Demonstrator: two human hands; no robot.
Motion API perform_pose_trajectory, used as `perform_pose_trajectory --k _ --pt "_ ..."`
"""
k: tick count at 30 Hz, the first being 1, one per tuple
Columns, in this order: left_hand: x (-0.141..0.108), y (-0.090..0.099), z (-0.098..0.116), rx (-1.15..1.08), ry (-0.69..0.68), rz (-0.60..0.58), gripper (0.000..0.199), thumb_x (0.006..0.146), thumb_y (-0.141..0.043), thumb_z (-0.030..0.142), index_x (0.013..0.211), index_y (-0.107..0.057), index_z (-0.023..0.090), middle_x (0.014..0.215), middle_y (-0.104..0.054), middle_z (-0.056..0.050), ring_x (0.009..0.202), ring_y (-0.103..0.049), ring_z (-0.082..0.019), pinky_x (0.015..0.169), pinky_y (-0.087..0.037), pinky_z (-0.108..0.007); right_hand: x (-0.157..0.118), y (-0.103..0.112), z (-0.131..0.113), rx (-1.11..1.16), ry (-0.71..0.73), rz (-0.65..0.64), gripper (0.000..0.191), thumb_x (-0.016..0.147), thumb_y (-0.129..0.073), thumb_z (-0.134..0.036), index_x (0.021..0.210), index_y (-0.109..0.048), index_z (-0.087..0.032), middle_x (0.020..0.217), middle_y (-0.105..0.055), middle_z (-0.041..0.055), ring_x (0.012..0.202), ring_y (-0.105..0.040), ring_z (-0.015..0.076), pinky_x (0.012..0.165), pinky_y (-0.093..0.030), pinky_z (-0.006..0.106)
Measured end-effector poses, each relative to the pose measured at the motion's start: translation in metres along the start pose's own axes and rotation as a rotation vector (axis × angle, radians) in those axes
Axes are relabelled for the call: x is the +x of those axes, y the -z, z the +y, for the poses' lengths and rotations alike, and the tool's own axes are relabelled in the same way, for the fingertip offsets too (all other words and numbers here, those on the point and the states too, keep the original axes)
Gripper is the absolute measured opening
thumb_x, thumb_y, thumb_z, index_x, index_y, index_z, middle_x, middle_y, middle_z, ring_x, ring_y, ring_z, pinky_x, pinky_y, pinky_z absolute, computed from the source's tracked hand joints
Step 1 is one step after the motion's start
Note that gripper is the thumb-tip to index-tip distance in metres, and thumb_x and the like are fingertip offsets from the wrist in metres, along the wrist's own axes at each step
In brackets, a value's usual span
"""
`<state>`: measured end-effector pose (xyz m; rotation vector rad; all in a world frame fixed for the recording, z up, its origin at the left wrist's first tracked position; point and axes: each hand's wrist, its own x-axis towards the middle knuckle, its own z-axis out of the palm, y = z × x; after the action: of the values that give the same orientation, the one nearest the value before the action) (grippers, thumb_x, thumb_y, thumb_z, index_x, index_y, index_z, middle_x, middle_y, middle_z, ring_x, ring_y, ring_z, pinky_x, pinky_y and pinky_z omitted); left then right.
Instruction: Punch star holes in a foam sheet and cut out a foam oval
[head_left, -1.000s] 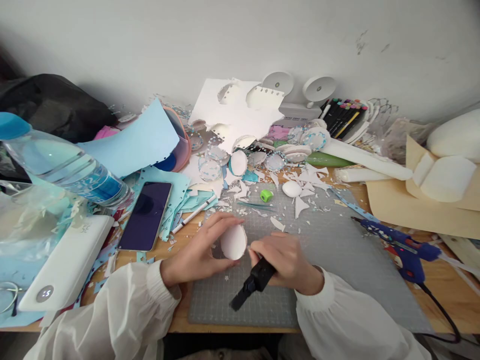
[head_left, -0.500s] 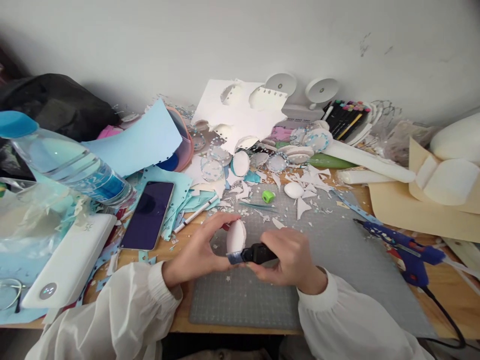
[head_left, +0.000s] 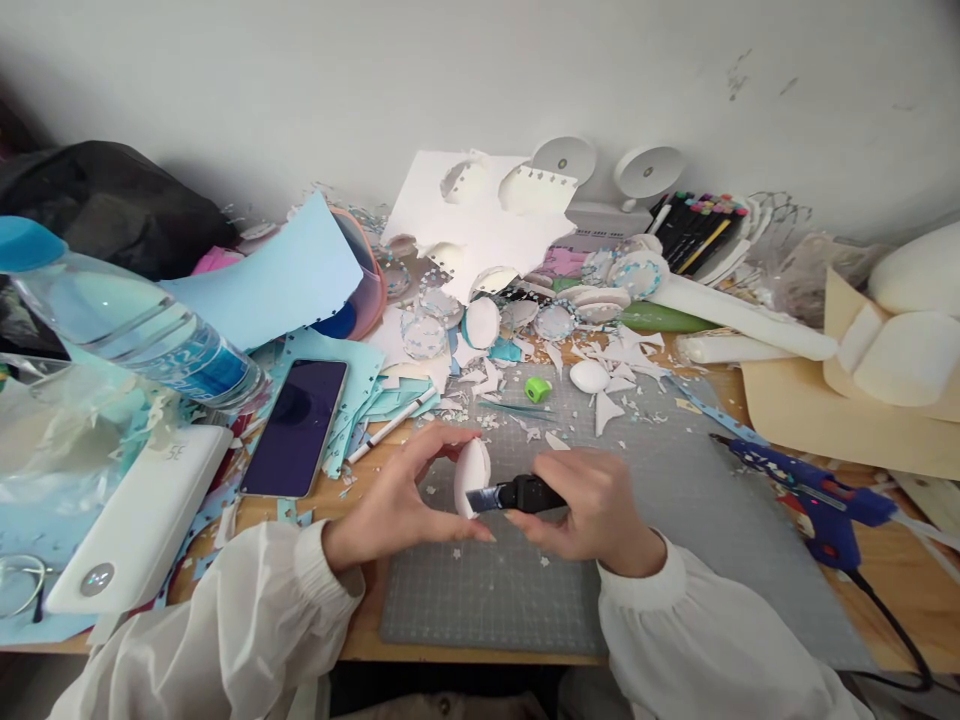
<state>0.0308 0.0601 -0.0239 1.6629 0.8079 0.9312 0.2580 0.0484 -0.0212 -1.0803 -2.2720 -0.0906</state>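
Observation:
My left hand grips a white oval disc by its rim, thumb below and fingers above, the disc standing on edge. In my right hand is a black utility knife, its blade pointing left. The blade lies across the lower part of the disc; whether it touches cannot be told. Both hands are above a grey cutting mat. Beyond them on the mat are a small green pencil sharpener-like piece, a white oval lump and white paper scraps.
A blue glue gun with a black cord lies at the right. On the left are a phone, a white power bank and a water bottle. Decorated round pieces and cut white sheet are heaped at the back.
The knife blade has moved up from the disc's bottom edge, and my right hand has shifted slightly right. My left hand keeps hold of the disc, its thumb now extended further right.

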Motion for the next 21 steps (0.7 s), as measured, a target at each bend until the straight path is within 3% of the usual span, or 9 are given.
perform_pose_trajectory --k 10,17,21 --pt "0.0012 0.0024 0.0013 0.145 -0.063 0.023 0.071 0.064 -0.086 0.031 0.126 -0.053 0.026 0.116 -0.057 -0.007 0.106 -0.055 -0.024 0.092 -0.046 -0.038 -0.0004 0.0014 0.0007 -0.004 0.004 0.0 0.046 0.088 -0.046 -0.054 0.058 -0.044 -0.02 0.048 -0.043 -0.0034 0.044 -0.038 0.0098 0.048 -0.026 0.026" --pt "0.0028 0.0035 0.0076 0.226 -0.042 -0.067 0.064 0.072 -0.078 0.02 0.13 -0.052 0.026 0.127 -0.052 -0.008 0.12 -0.049 -0.025 0.104 -0.039 -0.041 0.0011 0.0033 0.0017 0.016 -0.016 -0.019 0.045 0.088 -0.046 -0.052 0.057 -0.043 -0.02 0.047 -0.042 -0.0033 0.043 -0.038 0.0099 0.048 -0.025 0.026" --pt "0.0009 0.003 0.0041 0.208 -0.023 -0.043 0.07 0.073 -0.076 0.017 0.135 -0.046 0.028 0.13 -0.051 -0.007 0.123 -0.048 -0.025 0.106 -0.038 -0.042 0.0002 0.0015 0.0001 0.022 -0.018 -0.046 0.044 0.087 -0.049 -0.052 0.058 -0.042 -0.02 0.048 -0.042 -0.0035 0.043 -0.038 0.0097 0.048 -0.025 0.026"
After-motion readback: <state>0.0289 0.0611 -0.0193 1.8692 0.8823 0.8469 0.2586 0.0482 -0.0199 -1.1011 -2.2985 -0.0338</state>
